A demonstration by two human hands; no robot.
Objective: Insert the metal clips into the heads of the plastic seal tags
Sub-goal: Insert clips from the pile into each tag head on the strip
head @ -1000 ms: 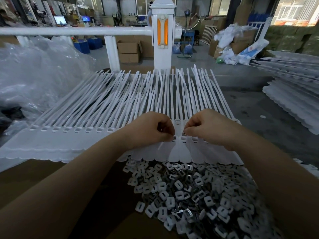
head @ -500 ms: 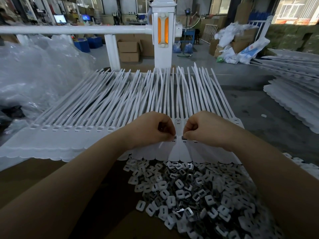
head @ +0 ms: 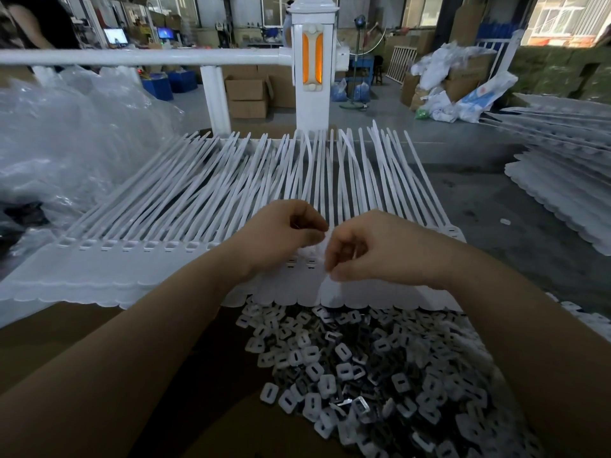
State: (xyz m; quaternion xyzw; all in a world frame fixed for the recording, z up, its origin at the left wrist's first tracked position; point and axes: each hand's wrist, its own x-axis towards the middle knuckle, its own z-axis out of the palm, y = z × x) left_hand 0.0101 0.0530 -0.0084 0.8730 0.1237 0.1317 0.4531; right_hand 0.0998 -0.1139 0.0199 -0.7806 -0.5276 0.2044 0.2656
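Your one head camera looks forward and down, close over both hands (head: 330, 246), the seal tags (head: 211, 206) beyond, the far workshop probably wide-angle warped.

A factory assembly floor: white plastic seal tags (head: 205, 206) lie fanned in rows across a work surface (head: 49, 335) beside a heap of metal clips (head: 380, 375), with cardboard cartons (head: 248, 97), stuffed plastic bags (head: 463, 84), blue crates (head: 178, 81) and 2 lit computer monitors (head: 115, 35) on the concrete floor (head: 496, 200) beyond.
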